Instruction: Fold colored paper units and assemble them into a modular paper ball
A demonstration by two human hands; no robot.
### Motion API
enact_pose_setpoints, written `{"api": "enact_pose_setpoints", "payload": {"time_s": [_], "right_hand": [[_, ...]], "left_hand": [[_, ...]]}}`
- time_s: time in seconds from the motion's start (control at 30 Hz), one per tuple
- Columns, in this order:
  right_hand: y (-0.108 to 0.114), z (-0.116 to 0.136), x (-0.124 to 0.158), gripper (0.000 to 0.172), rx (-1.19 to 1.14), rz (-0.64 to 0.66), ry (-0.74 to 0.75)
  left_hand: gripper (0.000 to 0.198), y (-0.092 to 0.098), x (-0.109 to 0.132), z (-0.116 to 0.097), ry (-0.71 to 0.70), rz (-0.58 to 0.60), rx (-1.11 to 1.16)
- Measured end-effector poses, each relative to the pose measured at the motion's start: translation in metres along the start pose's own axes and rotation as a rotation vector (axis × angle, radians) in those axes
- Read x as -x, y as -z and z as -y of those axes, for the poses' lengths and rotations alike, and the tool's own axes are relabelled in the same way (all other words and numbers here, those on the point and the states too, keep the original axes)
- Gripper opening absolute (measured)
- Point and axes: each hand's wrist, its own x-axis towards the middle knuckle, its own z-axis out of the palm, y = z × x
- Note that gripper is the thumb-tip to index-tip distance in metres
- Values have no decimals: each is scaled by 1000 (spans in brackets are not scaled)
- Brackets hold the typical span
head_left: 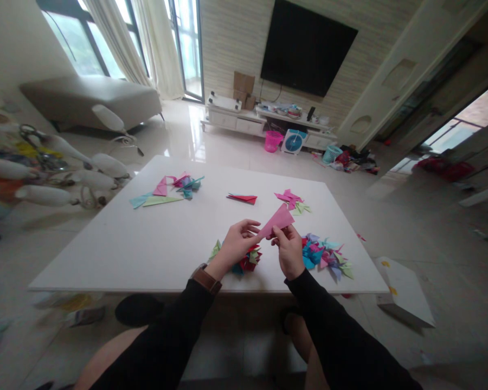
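A folded pink paper (279,219), wide at its upper right and narrowing to a point, is held above the white table (154,244). My right hand (288,246) pinches its lower edge, thumb on top. At the narrow end is my left hand (239,241), its thumb against the paper and the other fingers loosely curled; a brown-strapped watch (206,278) is on that wrist. Red and green folded papers (250,259) lie partly hidden below my left hand. Beside my right hand is a pile of colourful origami pieces (327,257).
Red and pale-blue folded strips (243,199) lie mid-table. Pink and green origami (291,200) lies beyond my right hand. Another group of folded papers (174,187) is at the far left. A white box (406,292) stands on the floor at the right; lamp shades (106,164) crowd the left side.
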Motion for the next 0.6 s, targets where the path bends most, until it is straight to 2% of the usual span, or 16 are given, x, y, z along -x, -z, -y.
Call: {"api": "enact_pose_setpoints", "payload": {"time_s": [0.1,0.37,0.6], "right_hand": [[1,-1,-2,26,8,-48,20],[6,4,-7,29,-73,-161,-6],[5,9,-6,34,-125,-168,-50]], "left_hand": [[39,1,-1,3,35,2,7],[27,12,-6,7,63,-136,40],[30,11,-5,6,100,-82,95]]}}
